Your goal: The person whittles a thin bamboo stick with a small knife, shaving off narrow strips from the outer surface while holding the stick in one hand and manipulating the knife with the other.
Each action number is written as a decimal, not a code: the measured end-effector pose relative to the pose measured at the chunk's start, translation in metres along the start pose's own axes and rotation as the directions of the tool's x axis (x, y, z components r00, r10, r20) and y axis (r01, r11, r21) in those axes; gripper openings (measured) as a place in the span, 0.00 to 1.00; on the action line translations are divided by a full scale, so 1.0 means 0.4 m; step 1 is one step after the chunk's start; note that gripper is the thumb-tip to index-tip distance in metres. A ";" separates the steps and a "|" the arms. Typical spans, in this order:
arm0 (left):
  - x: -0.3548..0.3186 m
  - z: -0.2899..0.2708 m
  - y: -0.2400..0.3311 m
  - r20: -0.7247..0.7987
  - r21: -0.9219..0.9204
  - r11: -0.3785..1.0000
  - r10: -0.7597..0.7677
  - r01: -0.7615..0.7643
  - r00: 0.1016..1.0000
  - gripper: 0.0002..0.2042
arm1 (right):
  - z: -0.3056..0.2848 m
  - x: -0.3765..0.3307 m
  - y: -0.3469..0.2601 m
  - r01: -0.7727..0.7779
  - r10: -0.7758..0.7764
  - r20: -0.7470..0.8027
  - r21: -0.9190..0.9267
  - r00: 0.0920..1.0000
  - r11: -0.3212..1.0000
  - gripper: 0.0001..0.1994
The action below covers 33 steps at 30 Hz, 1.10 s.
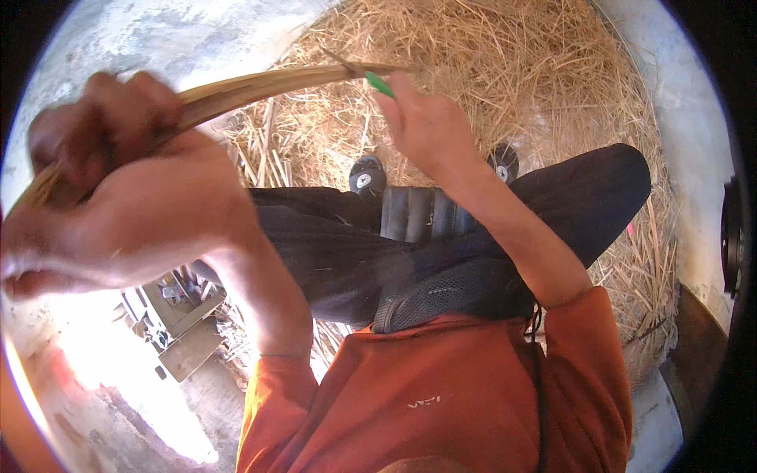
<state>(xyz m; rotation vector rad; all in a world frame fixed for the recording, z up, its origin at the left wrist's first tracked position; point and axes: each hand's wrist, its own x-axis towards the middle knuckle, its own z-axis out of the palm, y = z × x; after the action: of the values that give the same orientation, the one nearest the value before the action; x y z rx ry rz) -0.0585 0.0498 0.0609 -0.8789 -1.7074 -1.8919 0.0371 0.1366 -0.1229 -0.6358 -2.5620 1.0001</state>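
A long, slightly bowed bundle of pale yellow stalks [260, 85] stretches across the upper left, lifted above the floor. My left hand [150, 197] is wrapped round its thick end, fingers curled over the top; this hand is close and a little blurred. Near the thin far end, my right hand [434, 130] pinches the green handle of a small knife [379, 84]. The knife's thin dark blade points up and left, crossing the bundle close to its tip. Whether the blade cuts into the stalks or only touches them, I cannot tell.
Loose straw [505, 71] covers the floor ahead and to the right. My dark-trousered legs [583, 197] are spread below my arms, with a dark ribbed object [418, 213] between them. Metal parts [185, 331] lie at the lower left in bright sunlight. Pale walls [694, 118] curve round the sides.
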 end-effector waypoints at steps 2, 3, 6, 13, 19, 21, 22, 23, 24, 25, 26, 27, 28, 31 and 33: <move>-0.010 0.028 0.008 0.005 -0.006 1.000 0.018 -0.018 1.000 0.21 | 0.003 -0.016 0.007 0.034 -0.029 -0.076 0.067 0.997 0.997 0.13; -0.009 0.044 0.007 -0.030 -0.045 0.998 0.047 -0.049 0.998 0.23 | 0.008 -0.029 0.011 0.062 -0.045 -0.128 0.133 0.991 0.989 0.13; -0.018 0.044 0.026 0.080 -0.180 0.978 0.117 -0.101 0.990 0.18 | -0.069 -0.046 0.055 -0.440 0.091 0.460 0.746 0.883 0.499 0.16; 0.015 0.048 0.017 0.037 -0.247 0.952 0.195 -0.181 0.980 0.11 | -0.091 -0.088 -0.011 -0.058 0.117 -0.104 0.453 0.988 0.889 0.19; 0.008 0.086 0.053 -0.013 -0.143 0.976 0.167 -0.167 0.986 0.08 | -0.078 -0.039 -0.090 -0.103 0.098 0.032 0.241 0.995 0.965 0.17; 0.019 0.071 0.050 -0.003 -0.175 0.971 0.165 -0.163 0.986 0.07 | -0.054 -0.035 -0.109 -0.123 0.128 -0.017 0.172 0.992 0.977 0.15; 0.020 0.069 0.048 0.000 -0.194 0.968 0.161 -0.158 0.987 0.07 | -0.045 -0.035 -0.107 -0.137 0.144 -0.043 0.133 0.989 0.982 0.15; 0.026 0.051 0.048 0.043 -0.193 0.976 0.106 -0.096 0.993 0.08 | -0.035 -0.035 -0.098 -0.117 0.122 -0.037 0.128 0.992 0.985 0.15; 0.034 0.035 0.048 0.085 -0.190 0.981 0.055 -0.038 0.995 0.11 | -0.023 -0.033 -0.087 -0.094 0.098 -0.030 0.124 0.995 0.988 0.14; 0.040 0.039 0.040 0.112 -0.216 0.976 0.034 -0.009 0.993 0.13 | -0.015 -0.030 -0.075 -0.084 0.088 -0.034 0.115 0.996 0.990 0.14; 0.044 0.045 0.038 0.144 -0.231 0.972 0.006 0.027 0.990 0.14 | -0.014 -0.027 -0.060 -0.109 0.111 -0.008 0.120 0.994 0.987 0.14; 0.029 0.067 0.030 0.076 -0.223 0.974 -0.024 0.041 0.997 0.16 | -0.017 -0.026 -0.042 -0.133 0.132 0.019 0.123 0.991 0.983 0.15; 0.030 0.076 0.036 0.069 -0.233 0.972 0.018 -0.001 0.997 0.15 | -0.027 -0.017 -0.042 -0.130 0.125 0.042 0.136 0.991 0.982 0.15; 0.000 0.120 0.057 0.012 -0.129 0.985 0.114 -0.112 0.993 0.14 | -0.007 -0.047 -0.009 -0.005 0.040 -0.115 0.289 0.993 0.957 0.17; -0.004 0.126 0.067 0.019 -0.251 0.963 0.108 -0.099 0.994 0.14 | -0.003 -0.045 0.030 0.038 -0.014 -0.053 0.477 0.999 0.878 0.19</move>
<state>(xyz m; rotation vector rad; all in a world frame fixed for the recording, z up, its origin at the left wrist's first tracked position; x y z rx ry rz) -0.0305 0.0957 0.0804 -1.0774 -1.4297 -2.0605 0.0564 0.1359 -0.1326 -0.4735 -2.1433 1.5163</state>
